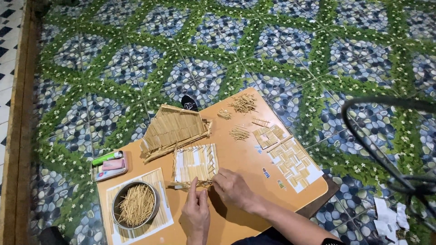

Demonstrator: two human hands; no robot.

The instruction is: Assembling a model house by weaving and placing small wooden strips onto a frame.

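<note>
Both hands are down at the near edge of the low table point(245, 159), working on a thin strip point(193, 184) of sticks. The left hand point(195, 213) has its fingers pointing up, tips pinched onto the strip, so it's closed on it. The right hand point(232, 188) comes in from the side with fingers curled, tips touching the strip's right end; looks like a light pinch too, though the exact contact is too small to be sure.

The strip lies right along the bottom edge of a small stick panel point(196, 162) on white paper, touching or just beside it. Behind that panel sits a bigger slanted panel point(172, 129), propped at a tilt.

To the left of the hands, a round metal bowl point(135, 205) full of loose sticks rests on another flat mat. A small tray point(109, 165) with a green tube is beyond it. Over on the right there's a patchwork sheet point(293, 161) of stick squares, and little stick piles point(243, 103) further back.
</note>
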